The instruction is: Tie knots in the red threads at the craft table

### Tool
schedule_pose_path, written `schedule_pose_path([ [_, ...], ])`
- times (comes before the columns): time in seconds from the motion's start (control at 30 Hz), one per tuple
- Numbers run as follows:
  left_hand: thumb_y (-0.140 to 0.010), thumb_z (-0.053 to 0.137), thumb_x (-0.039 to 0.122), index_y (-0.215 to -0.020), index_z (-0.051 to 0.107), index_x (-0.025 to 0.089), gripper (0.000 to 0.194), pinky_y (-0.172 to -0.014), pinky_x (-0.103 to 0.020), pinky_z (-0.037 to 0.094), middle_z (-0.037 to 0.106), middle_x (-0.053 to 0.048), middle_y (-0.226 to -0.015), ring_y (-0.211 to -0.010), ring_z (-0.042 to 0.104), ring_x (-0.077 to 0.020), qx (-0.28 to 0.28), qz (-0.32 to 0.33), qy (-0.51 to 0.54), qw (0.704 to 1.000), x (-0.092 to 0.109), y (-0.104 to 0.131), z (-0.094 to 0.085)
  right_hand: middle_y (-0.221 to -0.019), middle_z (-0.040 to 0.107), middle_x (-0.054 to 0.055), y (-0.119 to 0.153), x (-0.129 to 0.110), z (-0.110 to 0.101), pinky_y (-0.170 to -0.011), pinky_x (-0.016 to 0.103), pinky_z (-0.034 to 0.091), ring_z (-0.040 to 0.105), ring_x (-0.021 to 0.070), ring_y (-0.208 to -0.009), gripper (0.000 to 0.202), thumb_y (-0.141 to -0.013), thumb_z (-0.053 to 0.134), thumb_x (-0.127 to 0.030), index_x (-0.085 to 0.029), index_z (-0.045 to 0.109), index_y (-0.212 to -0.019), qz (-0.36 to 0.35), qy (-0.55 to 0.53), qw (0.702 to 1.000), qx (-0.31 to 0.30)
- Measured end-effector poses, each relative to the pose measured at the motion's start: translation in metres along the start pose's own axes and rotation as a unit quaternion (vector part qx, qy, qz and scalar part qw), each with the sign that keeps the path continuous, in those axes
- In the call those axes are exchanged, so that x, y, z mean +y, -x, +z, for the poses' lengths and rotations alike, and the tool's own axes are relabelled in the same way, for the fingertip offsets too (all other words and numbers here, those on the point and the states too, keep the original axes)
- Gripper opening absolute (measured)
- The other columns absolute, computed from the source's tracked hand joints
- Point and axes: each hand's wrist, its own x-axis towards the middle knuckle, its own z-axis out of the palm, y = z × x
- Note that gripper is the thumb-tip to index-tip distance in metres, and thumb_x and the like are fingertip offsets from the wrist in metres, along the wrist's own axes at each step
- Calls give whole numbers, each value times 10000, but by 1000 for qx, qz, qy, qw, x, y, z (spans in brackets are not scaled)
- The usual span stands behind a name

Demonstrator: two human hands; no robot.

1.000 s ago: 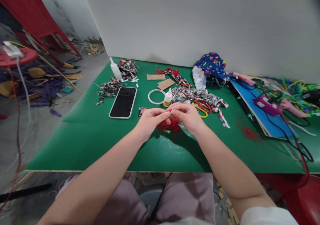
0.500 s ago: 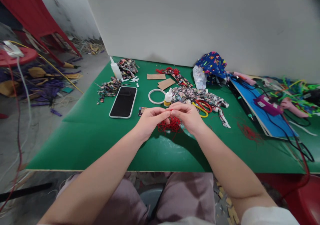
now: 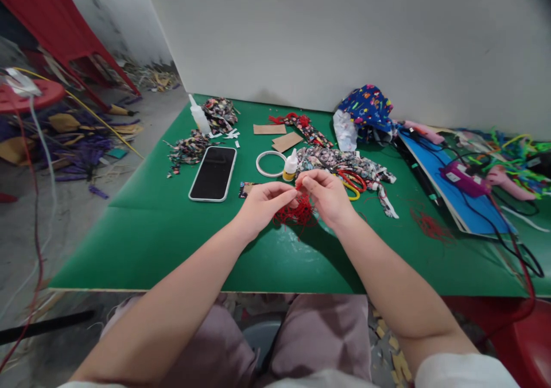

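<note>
Above a tangled heap of red string (image 3: 297, 213), my left hand (image 3: 264, 207) and my right hand (image 3: 327, 198) are close together, thumb and forefinger pinched in each. Both pinches are on red string, a small bit of which shows between the fingertips. Just behind my hands stands a small glue bottle (image 3: 290, 166) with a white cap and yellow label. Beside it lie a white ring-shaped roll (image 3: 270, 164) and scissors with red and yellow handles (image 3: 353, 182), partly covered by my right hand. A small printed card (image 3: 246, 189) lies by my left hand.
On the green table (image 3: 163, 244) lie a phone (image 3: 213, 174), patterned fabric strips (image 3: 344, 163), brown card pieces (image 3: 287, 142) and a white squeeze bottle (image 3: 200, 118). To the right, a purple device (image 3: 465, 178) with black cables rests on a blue folder (image 3: 477, 213). A pale partition (image 3: 336, 38) rises behind.
My right hand has drawn slightly apart from my left and turned, its fingers more curled; more red string shows between the fingertips. My left hand has hardly moved.
</note>
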Motion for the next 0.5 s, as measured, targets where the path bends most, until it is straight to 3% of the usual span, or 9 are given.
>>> schedule_pose_path([
  [0.27, -679, 691, 350, -778, 672, 142, 232, -684, -279, 477, 684, -18, -668, -638, 620, -130, 18, -24, -34, 999, 0, -4, -2, -730, 674, -31, -6, -3, -9, -718, 275, 529, 633, 108, -673, 218, -672, 715, -381, -216, 592, -743, 7, -14, 999, 45],
  [0.5, -665, 696, 335, -774, 671, 138, 226, -676, -278, 481, 682, -26, -686, -630, 611, -120, 7, -51, -38, 998, 3, -7, -8, -712, 682, -44, -11, -10, -18, -673, 228, 547, 650, 90, -657, 240, -643, 750, -362, -215, 589, -743, 8, -61, 996, 62],
])
